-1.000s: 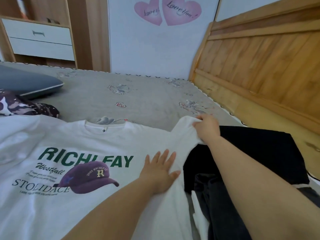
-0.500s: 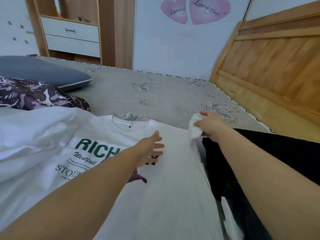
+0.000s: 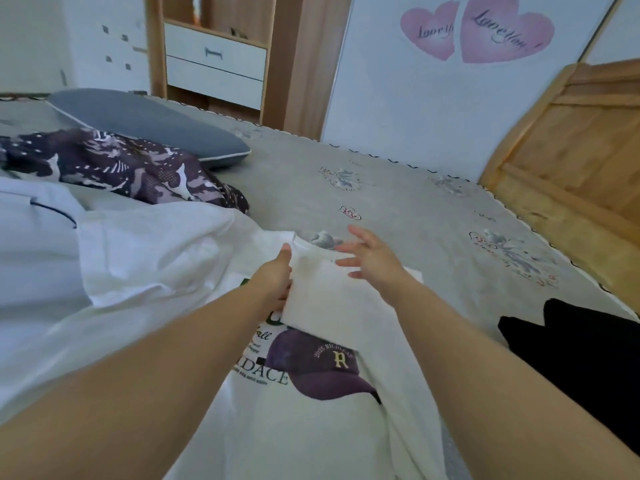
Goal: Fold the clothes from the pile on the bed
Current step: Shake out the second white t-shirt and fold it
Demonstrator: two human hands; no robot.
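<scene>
1. The white T-shirt (image 3: 311,420) lies front up on the bed (image 3: 398,209), near the edge closest to you, with its collar pointing toward the far edge. Its right side is folded over the chest, so only part of the green lettering and the purple cap print (image 3: 322,365) show.
2. Your left hand (image 3: 273,282) rests on the shirt at the edge of that folded flap, just below the collar. The thumb points forward along the cloth; the fingers lie under or against the flap, and you cannot tell whether they are pinching it.
3. Your right hand (image 3: 370,258) is spread wide, fingers straight and apart, over the collar end of the flap. It holds nothing; whether the palm touches the cloth is unclear.
4. To the left of the shirt lies a heap of white cloth (image 3: 114,268), touching it, and beyond that a dark patterned garment (image 3: 114,168).
5. A grey pillow (image 3: 149,126) lies behind the patterned garment toward the far left corner of the bed.
6. A black garment (image 3: 581,355) lies at the right edge of the bed, apart from the shirt.
7. The wooden headboard (image 3: 571,150) stands along the right side; two pink heart stickers (image 3: 478,32) are on the wall past the far edge, with a cabinet with white drawers (image 3: 214,64) to their left.
</scene>
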